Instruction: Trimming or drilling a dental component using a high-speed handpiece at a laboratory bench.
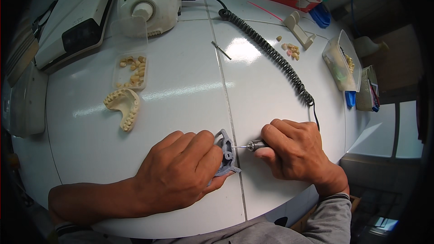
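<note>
My left hand [181, 169] is closed round a grey-blue piece with openings and thin arms [227, 156], which looks like a dental framework; the fingers cover much of it. From the right, my right hand [294, 151] grips a dental handpiece [257, 145]. Its thin bur points left and its tip meets or nearly meets the grey piece; I cannot tell if they touch. A black coiled cord [271, 54] runs from behind the right hand to the back. To the left lies a cream dental arch model [129, 108] with teeth.
A clear box of loose artificial teeth [134, 70] stands behind the model. At the back left is a white control unit [158, 7]. Loose teeth [291, 50] lie beside a cream handpiece stand [299, 30]. A small metal rod [221, 50] and a plastic container [341, 63] are farther off.
</note>
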Demonstrator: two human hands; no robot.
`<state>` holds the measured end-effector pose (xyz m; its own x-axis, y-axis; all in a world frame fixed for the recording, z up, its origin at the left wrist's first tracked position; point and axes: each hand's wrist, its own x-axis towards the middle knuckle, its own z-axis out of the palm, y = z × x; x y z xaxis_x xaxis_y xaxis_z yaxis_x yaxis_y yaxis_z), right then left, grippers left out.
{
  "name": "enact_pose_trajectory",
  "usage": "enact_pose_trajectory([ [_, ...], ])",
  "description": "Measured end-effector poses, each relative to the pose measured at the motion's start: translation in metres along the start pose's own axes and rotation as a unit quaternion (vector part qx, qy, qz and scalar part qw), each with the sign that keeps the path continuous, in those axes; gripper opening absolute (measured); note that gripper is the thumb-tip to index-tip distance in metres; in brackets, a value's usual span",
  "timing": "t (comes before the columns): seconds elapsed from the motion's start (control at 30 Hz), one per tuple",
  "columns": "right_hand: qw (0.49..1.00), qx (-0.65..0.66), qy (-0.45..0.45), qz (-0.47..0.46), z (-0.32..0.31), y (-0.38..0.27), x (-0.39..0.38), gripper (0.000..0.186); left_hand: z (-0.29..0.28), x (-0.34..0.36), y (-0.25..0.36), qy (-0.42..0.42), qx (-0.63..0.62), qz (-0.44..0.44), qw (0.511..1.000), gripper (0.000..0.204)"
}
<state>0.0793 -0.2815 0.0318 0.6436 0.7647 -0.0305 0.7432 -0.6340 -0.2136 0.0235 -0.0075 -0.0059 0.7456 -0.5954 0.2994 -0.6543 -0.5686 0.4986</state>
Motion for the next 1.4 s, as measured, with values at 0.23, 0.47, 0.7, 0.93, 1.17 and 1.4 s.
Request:
enact_pose_trajectory([
  [0.23, 1.000, 0.000, 0.000, -0.002, -0.0001, 0.0009, -0.0001, 0.045, 0.0001, 0.0006, -0.0002, 0.000, -0.001, -0.002, 1.000, 0.044],
  [0.47, 1.000, 0.000, 0.000, 0.001, -0.0009, -0.0004, 0.0003, 0.045, 0.0002, 0.0005, 0.0004, 0.001, -0.005, -0.003, 1.000, 0.044],
  [0.7, 1.000, 0.008, 0.000, 0.003, -0.0010, -0.0006, 0.0005, 0.045, 0.0003, 0.0010, 0.0007, 0.007, -0.002, -0.003, 1.000, 0.044],
  [0.93, 1.000, 0.008, 0.001, 0.002, -0.0010, 0.0000, 0.0004, 0.044, 0.0009, 0.0017, 0.0000, 0.010, -0.003, -0.003, 1.000, 0.044],
  [1.17, 1.000, 0.008, -0.001, 0.004, -0.0018, -0.0006, 0.0008, 0.044, 0.0003, 0.0010, 0.0003, 0.010, -0.003, -0.005, 1.000, 0.043],
  [1.4, 1.000, 0.006, -0.001, 0.004, -0.0013, -0.0006, 0.0009, 0.044, 0.0009, 0.0006, -0.0002, 0.008, -0.006, -0.006, 1.000, 0.043],
])
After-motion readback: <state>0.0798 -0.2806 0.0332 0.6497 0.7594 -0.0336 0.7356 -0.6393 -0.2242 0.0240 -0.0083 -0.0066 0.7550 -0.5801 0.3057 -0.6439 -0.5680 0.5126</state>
